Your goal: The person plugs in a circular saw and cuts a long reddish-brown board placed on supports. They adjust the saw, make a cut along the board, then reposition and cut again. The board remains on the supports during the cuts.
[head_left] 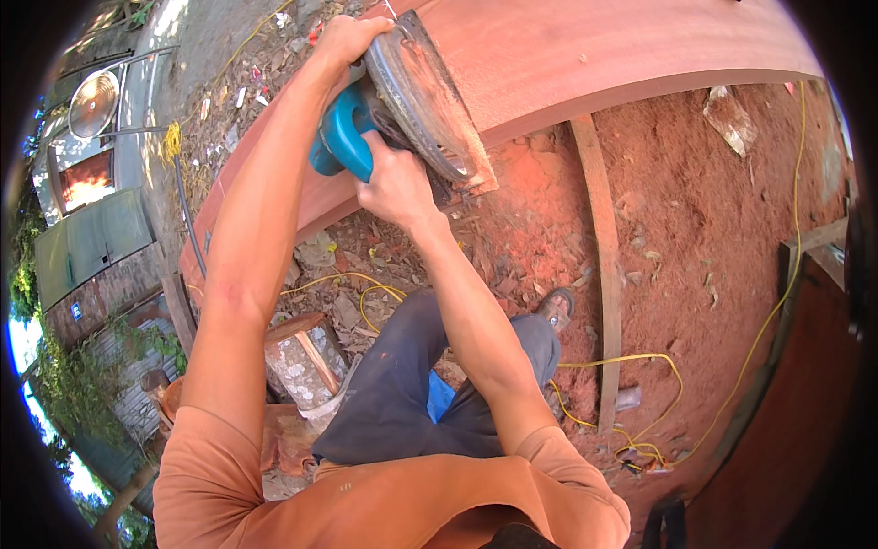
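A teal circular saw [345, 137] with a round metal blade guard [416, 101] sits on a thick reddish timber plank [604, 55]. Its flat base [448, 78], dusted with sawdust, lies at the plank's near edge. My right hand [395, 181] is wrapped round the saw's rear handle. Farther forward, my left hand [352, 38] is closed at the front of the saw, by the top of the guard; the part under its fingers is mostly hidden. The blade's lower portion is out of sight.
Yellow cord [794, 265] winds over the sawdust-covered ground at the right. A narrow wooden strip [599, 247] runs from beneath the plank toward me. A cut log [302, 366] stands left of my legs, and a round fan [94, 103] is at far left.
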A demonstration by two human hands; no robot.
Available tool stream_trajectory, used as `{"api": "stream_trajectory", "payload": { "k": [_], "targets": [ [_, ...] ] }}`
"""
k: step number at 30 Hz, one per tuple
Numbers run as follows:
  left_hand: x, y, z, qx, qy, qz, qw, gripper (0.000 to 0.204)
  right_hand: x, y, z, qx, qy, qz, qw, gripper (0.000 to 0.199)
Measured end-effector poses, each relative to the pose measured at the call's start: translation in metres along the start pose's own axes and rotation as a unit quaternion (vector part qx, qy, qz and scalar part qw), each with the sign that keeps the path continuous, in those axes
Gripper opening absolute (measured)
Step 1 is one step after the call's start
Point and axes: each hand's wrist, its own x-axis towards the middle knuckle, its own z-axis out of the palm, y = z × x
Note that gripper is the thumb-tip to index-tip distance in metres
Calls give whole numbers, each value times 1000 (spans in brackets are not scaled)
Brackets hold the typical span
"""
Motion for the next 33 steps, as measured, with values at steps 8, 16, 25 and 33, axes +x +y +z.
{"api": "stream_trajectory", "payload": {
  "k": [8, 16, 25, 33],
  "targets": [
    [-2, 8, -2, -14, 24, 4, 1000, 59, 8, 0, 0, -3, -5, 0, 1000, 51],
    [14, -7, -5, 17, 2, -13, 1000, 55, 13, 4, 3, 0, -3, -10, 1000, 48],
    [2, 18, 2, -160, 27, -70, 984, 39, 21, 3, 1, 1, -27, 14, 1000, 51],
    [10, 24, -3, -42, 48, -68, 996, 34, 26, 4, 4, -7, -42, 19, 999, 55]
  ]
}}
